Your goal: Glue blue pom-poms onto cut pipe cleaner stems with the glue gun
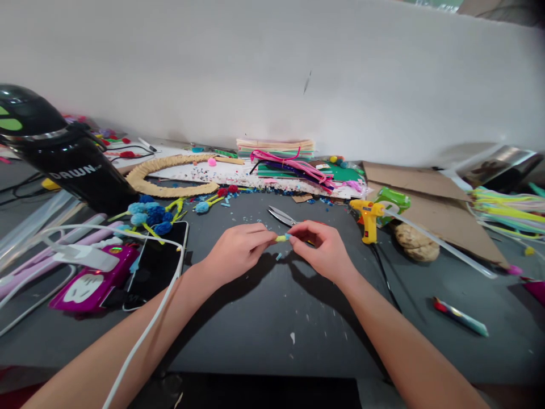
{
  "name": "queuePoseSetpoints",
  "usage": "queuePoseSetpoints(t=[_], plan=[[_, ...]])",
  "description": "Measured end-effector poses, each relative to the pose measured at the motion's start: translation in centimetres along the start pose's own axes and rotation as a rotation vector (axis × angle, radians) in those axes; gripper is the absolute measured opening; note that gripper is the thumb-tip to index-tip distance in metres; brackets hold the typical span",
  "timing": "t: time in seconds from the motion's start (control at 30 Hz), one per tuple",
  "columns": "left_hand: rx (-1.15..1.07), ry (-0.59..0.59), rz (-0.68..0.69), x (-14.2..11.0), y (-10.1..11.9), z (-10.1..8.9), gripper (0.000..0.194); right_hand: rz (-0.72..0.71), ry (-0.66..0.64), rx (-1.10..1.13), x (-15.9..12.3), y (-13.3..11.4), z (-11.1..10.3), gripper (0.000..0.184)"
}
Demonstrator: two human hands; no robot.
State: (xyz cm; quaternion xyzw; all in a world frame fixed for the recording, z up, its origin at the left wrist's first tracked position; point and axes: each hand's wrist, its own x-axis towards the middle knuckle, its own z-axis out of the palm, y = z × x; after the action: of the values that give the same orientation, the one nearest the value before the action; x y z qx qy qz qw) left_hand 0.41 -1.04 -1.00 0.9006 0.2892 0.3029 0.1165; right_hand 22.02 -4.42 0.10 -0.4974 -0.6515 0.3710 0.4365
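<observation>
Over the middle of the dark grey table, my left hand (240,250) pinches the yellow end of a short yellow and light-blue pipe cleaner piece (281,238). My right hand (321,250) has its thumb and index finger closed on the light-blue end. Just behind the hands lie scissors (281,216), blades toward the back left, their handles partly hidden by my right hand. A small light-blue scrap (279,257) rests on the table below the piece.
Left are a black bottle (80,165), a phone (157,267), a magenta power adapter (96,278) with a white cable crossing my left forearm, and blue pompom stems (151,216). A yellow glue gun (368,218), a walnut-like ball (416,241) and cardboard (443,221) are right.
</observation>
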Motion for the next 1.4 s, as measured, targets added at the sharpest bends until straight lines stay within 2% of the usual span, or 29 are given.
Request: queuePoseSetpoints(t=[0.23,0.4,0.5,0.6,0.67,0.73,0.97,1.1,1.23,1.4], plan=[[0.013,-0.003,-0.009,0.1,0.0,0.0,0.026,0.010,-0.002,0.015,0.1,0.0,-0.4,0.011],[0.019,-0.007,-0.072,0.0,-0.4,-0.7,0.024,0.066,0.062,-0.022,0.2,0.2,-0.7,0.016],[-0.001,0.018,-0.128,0.0,-0.6,-1.2,0.023,0.037,0.064,-0.197,0.4,0.7,-0.9,0.016],[-0.030,0.033,-0.175,0.1,-0.7,-1.3,0.023,0.008,0.041,-0.521,0.7,1.3,-1.8,0.013],[-0.041,0.026,-0.205,0.2,-0.6,-1.3,0.023,0.045,0.006,-0.712,0.8,1.6,-2.7,0.012],[-0.043,0.013,-0.230,0.3,-0.6,-1.3,0.024,0.093,-0.025,-0.798,1.0,1.7,-3.5,0.013],[-0.077,0.022,-0.284,0.4,-0.7,-1.3,0.026,0.179,-0.071,-0.747,1.0,1.3,-4.1,0.013],[-0.081,0.007,-0.348,0.4,-0.8,-1.3,0.026,0.164,-0.076,-0.696,0.9,1.4,-4.2,0.015],[-0.078,-0.003,-0.383,0.6,-0.6,-1.5,0.027,0.070,-0.213,-0.542,0.7,1.2,-3.7,0.017],[-0.080,-0.006,-0.386,0.8,-0.3,-1.5,0.027,-0.143,-0.390,-0.489,0.2,1.2,-1.5,0.013]])
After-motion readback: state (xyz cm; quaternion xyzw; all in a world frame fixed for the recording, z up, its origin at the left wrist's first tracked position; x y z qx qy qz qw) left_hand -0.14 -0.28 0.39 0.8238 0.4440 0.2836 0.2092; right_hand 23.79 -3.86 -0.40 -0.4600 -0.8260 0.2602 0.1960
